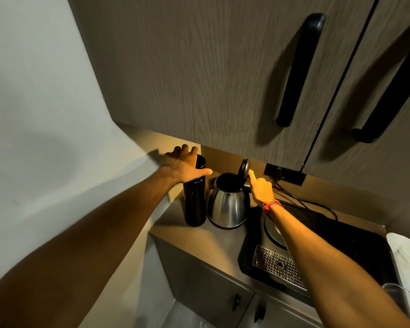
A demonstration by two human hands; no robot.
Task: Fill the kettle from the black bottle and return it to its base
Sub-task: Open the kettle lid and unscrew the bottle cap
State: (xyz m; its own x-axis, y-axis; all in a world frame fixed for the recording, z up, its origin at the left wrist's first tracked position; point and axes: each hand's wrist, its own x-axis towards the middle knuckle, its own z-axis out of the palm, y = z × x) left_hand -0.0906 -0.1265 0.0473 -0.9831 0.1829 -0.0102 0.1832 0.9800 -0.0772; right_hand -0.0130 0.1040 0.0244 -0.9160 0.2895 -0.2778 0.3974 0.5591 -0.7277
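Steel kettle (227, 204), rounded and shiny, lid (244, 170) upright; right hand (262, 189) touches it with one fingertip, other fingers' grasp unclear; left hand (182, 165) wraps smooth black cylindrical bottle (194, 204).

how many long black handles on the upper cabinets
2. The left door handle is fully in view; the right door handle is cut by the frame edge. More may lie outside.

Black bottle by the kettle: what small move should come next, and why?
Probably close the left hand round the black bottle and lift it. The kettle stands beside it, lid tipped open with a forefinger of the right hand against it, so it looks ready for pouring. Whether the bottle is capped, I cannot tell.
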